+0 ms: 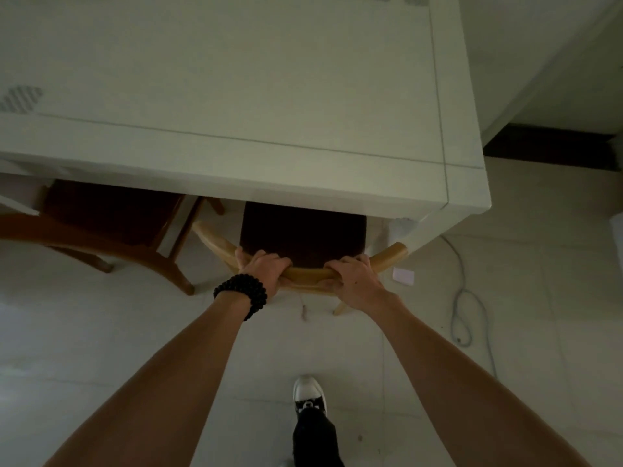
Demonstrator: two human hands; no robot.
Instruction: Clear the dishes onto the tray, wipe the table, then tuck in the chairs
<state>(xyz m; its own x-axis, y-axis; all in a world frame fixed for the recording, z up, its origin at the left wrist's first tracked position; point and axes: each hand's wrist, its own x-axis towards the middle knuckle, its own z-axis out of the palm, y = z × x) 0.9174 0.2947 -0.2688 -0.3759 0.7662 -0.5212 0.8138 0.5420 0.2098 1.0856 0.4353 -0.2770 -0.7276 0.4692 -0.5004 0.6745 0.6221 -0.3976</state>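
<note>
A light wooden chair with a curved backrest and a dark brown seat stands at the near edge of the white table, its seat partly under the tabletop. My left hand, with a black bead bracelet on the wrist, grips the backrest on its left part. My right hand grips the same rail on the right. A second, darker wooden chair stands to the left, its seat partly under the table too.
A grey cable loops across the pale tiled floor to the right of the chair. A small white scrap lies near the table corner. My foot in a white shoe is on the floor behind the chair.
</note>
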